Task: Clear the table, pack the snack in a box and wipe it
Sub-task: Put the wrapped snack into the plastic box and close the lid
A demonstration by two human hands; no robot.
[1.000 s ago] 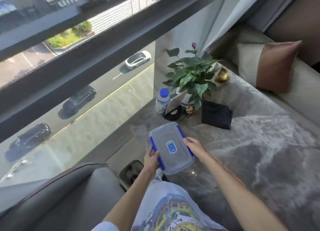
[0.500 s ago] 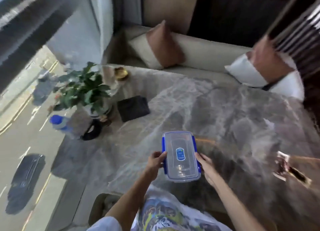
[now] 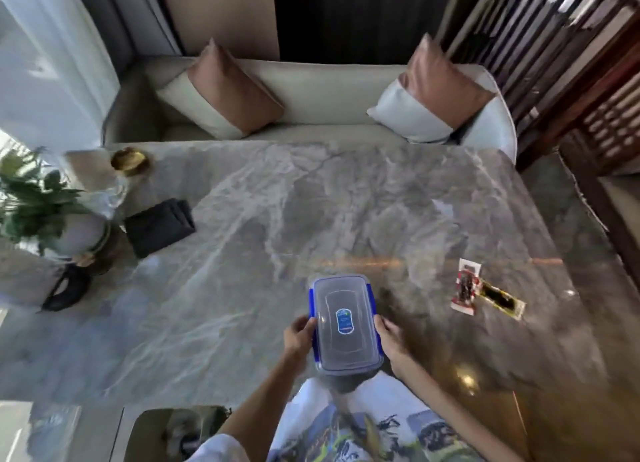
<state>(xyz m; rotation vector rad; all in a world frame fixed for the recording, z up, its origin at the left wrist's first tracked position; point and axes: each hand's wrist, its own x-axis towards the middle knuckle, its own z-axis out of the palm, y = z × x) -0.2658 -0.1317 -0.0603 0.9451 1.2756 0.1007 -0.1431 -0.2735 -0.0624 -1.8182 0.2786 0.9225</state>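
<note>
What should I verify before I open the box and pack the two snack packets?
1. Grip on the box: the left hand and the right hand hold its long sides. Ok.
2. Opened for packing: the lid is on. Not ok.
3. Place of the snack packets: two lie on the table, to the right of the box. Ok.
4. Box set down on the table: cannot tell.
5. Something for wiping: a dark folded cloth lies far left, near the plant. Ok.
</note>
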